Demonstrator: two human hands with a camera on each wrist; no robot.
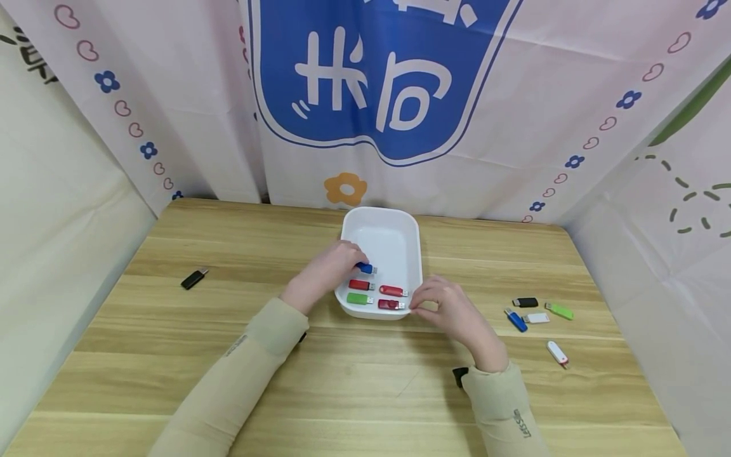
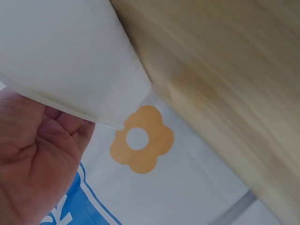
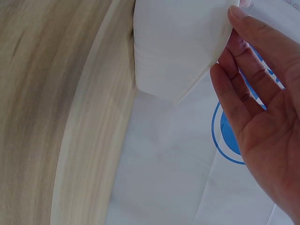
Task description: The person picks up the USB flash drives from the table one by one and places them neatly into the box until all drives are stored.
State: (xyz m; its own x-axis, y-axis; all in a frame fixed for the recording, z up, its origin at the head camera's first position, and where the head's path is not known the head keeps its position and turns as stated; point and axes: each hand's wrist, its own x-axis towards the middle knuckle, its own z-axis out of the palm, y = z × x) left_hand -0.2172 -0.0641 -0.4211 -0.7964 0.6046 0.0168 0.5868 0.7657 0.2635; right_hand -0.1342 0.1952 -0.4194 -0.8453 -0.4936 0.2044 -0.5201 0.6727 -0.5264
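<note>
Over the left side of a white tray (image 1: 381, 223), my left hand (image 1: 332, 263) pinches a blue USB stick (image 1: 366, 268); its fingertips are behind the tray wall in the left wrist view. My right hand (image 1: 448, 306) grips the tray's near right rim, thumb and fingers at the edge in the right wrist view. Inside the tray lie a red USB stick (image 1: 360, 285), a green USB stick (image 1: 358, 298), a rounded red USB stick (image 1: 391, 291) and a dark red USB stick (image 1: 388, 304), in two columns with their metal plugs pointing right.
On the wooden table (image 1: 365, 387), a black USB stick (image 1: 193, 278) lies at the left. Several more lie at the right, among them a blue one (image 1: 516, 320), a light green one (image 1: 560, 311) and a white one (image 1: 555, 351). A printed curtain (image 1: 308, 178) hangs behind.
</note>
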